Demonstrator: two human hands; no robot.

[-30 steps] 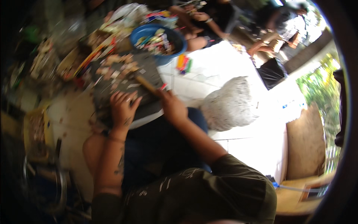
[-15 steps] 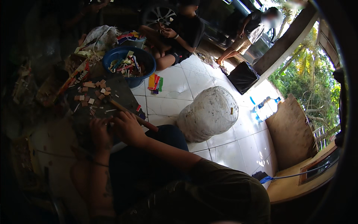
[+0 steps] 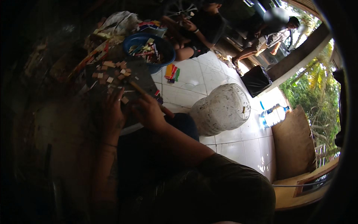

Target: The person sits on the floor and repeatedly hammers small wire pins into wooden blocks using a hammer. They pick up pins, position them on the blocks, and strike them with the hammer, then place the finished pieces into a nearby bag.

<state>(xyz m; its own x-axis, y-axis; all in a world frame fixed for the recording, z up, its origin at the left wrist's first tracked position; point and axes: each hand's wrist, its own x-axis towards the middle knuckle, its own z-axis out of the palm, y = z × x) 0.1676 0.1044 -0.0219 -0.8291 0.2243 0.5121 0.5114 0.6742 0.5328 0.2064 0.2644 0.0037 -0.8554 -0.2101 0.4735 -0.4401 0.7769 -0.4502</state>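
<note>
A dark board (image 3: 97, 72) lies before me, strewn with several small flat wooden pieces (image 3: 109, 64). My left hand (image 3: 113, 108) stretches its fingers over the board's near edge, beside the closest pieces. To its right, my right hand (image 3: 152, 114) has bent fingers pressed together; shadow and blur hide whatever they may hold. A stick-like tool with a wooden handle (image 3: 138, 88) and a reddish end slants across the board, passing close by my right hand, and I cannot see whether the fingers touch it.
Beyond the board stands a blue tub (image 3: 172, 56) of coloured strips. More coloured strips (image 3: 172, 73) lie on white tiles. A whitish, scuffed drum-shaped object (image 3: 223, 108) stands right, near a water bottle (image 3: 274, 115) and a black bag (image 3: 256, 81). A seated person (image 3: 205, 28) works opposite; another person stands farther back.
My hands have moved apart; the left one has extended its fingers toward the pieces. The whole view has shifted, so things appear farther right. The standing person has changed posture.
</note>
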